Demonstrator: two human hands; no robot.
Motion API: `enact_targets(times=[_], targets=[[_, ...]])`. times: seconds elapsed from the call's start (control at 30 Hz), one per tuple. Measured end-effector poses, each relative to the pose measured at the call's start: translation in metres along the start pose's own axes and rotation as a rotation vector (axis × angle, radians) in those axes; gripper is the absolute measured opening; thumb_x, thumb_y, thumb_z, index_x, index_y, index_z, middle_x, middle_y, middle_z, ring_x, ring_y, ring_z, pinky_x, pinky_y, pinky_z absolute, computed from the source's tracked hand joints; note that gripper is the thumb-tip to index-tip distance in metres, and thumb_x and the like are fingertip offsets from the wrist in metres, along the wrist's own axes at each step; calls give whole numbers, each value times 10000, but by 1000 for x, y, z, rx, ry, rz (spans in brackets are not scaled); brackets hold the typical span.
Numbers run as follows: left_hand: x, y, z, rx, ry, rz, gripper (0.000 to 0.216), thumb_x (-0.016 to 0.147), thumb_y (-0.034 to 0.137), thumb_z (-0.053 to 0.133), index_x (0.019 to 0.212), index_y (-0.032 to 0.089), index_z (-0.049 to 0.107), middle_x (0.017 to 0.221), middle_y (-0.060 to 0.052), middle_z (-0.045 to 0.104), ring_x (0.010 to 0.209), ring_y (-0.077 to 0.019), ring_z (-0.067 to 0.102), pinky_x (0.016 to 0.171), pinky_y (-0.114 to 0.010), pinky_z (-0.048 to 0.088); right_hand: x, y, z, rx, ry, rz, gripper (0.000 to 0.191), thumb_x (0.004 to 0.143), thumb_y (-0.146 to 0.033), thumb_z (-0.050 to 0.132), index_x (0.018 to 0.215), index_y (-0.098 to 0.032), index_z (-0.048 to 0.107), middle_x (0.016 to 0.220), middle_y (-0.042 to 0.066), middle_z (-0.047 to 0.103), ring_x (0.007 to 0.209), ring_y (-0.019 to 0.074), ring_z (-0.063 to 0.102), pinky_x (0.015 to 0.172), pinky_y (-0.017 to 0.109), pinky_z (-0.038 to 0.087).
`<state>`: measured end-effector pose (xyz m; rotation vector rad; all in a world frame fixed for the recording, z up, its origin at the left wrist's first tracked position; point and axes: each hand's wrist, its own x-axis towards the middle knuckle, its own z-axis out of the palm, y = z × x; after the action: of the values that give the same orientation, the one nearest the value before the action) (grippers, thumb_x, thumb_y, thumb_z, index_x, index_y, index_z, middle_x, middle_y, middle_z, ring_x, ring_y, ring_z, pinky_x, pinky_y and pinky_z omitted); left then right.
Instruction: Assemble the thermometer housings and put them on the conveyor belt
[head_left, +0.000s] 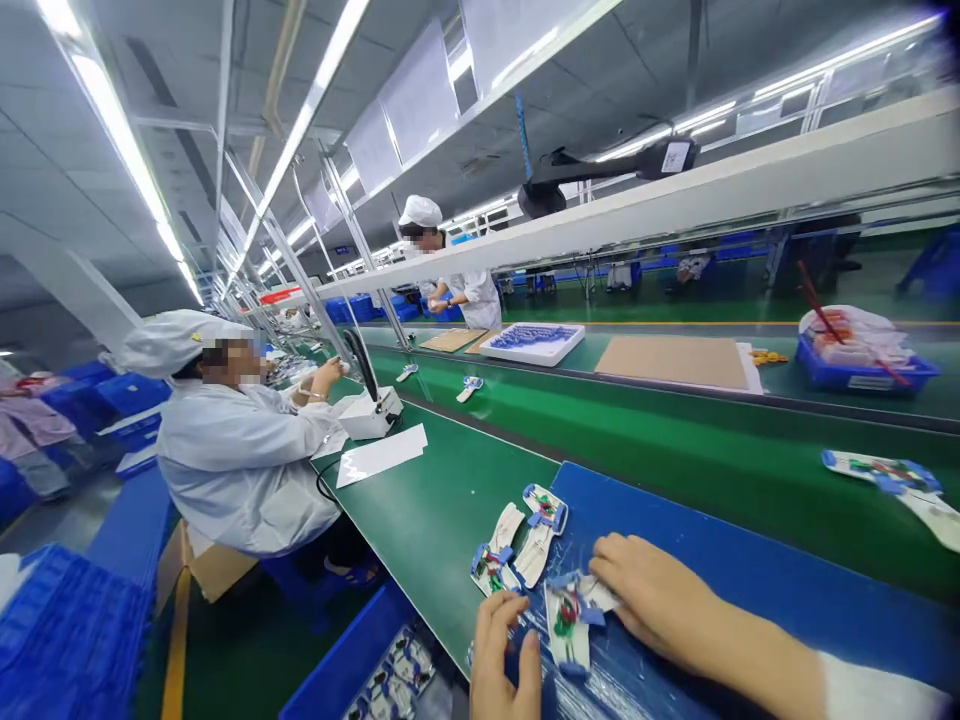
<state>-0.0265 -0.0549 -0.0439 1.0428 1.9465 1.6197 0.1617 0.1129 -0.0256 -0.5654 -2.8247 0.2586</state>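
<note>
We're checking the hanging sheets (420, 95), the white label (676, 157) on the overhead lamp (570, 170), the sticker (870, 382) on the blue bin (821, 374): all too blurred, nothing we can read.

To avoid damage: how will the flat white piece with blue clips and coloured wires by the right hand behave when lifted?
The flat white piece with blue clips and coloured wires looks thin, so probably light and bendy. Its wires seem fragile and could snag. Lying flat on the blue mat at the right hand, it should slide, not roll.
</note>
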Motion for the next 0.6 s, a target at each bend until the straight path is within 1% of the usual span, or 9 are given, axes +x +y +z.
enact_targets(times=[0.07, 0.13, 0.17, 0.23, 0.3, 0.37, 0.47, 0.53, 0.6], targets=[[-2, 11, 12, -122, -113, -137, 401, 858, 533, 770, 1120, 229, 771, 1220, -130, 716, 1074, -302, 652, 987, -410, 497, -25, -1, -11, 107, -47, 130, 262, 859, -59, 559, 1078, -169, 651, 1098, 107, 635, 984, 292, 616, 852, 465, 535], [-3, 26, 27, -291, -276, -317, 488, 852, 547, 779, 1209, 218, 726, 1249, -118, 725, 1156, -288, 660, 1011, -378, 506, -49, -5, -19, 201, -59, 242, 266, 893, -86, 554, 1130, -180, 630, 1129, 107, 616, 1013, 285, 610, 872, 471, 544], [-4, 33, 35, -385, -373, -412, 527, 857, 557, 772, 1252, 217, 695, 1240, -117, 729, 1145, -287, 680, 974, -375, 533, -60, -8, -22, 234, -52, 284, 278, 906, -96, 555, 1161, -187, 617, 1143, 106, 608, 1022, 282, 608, 874, 471, 547], [-5, 46, 50, -547, -551, -560, 560, 880, 580, 734, 1290, 212, 636, 1148, -111, 736, 985, -275, 737, 805, -367, 592, -80, -15, -24, 275, -23, 351, 292, 930, -112, 560, 1207, -200, 594, 1162, 106, 598, 1032, 277, 605, 866, 465, 553], [-7, 55, 64, -618, -675, -637, 537, 905, 591, 693, 1269, 208, 602, 1011, -82, 721, 795, -246, 744, 636, -341, 597, -96, -20, -25, 294, 7, 398, 281, 958, -138, 576, 1230, -211, 577, 1172, 103, 591, 1040, 273, 603, 863, 460, 555], [-8, 58, 73, -596, -748, -638, 503, 915, 576, 687, 1231, 195, 596, 935, -56, 699, 709, -220, 735, 554, -303, 583, -110, -23, -26, 308, 28, 411, 241, 994, -171, 579, 1230, -219, 567, 1177, 96, 588, 1047, 265, 595, 877, 460, 552], [-10, 57, 80, -500, -827, -576, 548, 906, 559, 708, 1282, 179, 586, 804, -21, 680, 623, -196, 712, 489, -257, 535, -122, -27, -28, 276, 52, 360, 137, 1046, -195, 511, 1172, -208, 561, 1160, 96, 590, 1025, 263, 582, 875, 474, 540], [-12, 55, 81, -403, -844, -507, 580, 893, 547, 730, 1312, 169, 595, 702, 3, 659, 564, -171, 657, 473, -239, 491, -126, -30, -30, 231, 77, 318, 115, 1066, -217, 479, 1151, -207, 555, 1154, 101, 596, 1012, 273, 576, 862, 493, 529], [-14, 54, 78, -281, -813, -405, 547, 886, 522, 749, 1292, 173, 641, 681, -2, 665, 581, -163, 626, 517, -246, 486, -128, -35, -33, 243, 114, 315, 120, 1070, -252, 508, 1178, -221, 549, 1170, 97, 600, 1023, 276, 571, 870, 500, 516]])
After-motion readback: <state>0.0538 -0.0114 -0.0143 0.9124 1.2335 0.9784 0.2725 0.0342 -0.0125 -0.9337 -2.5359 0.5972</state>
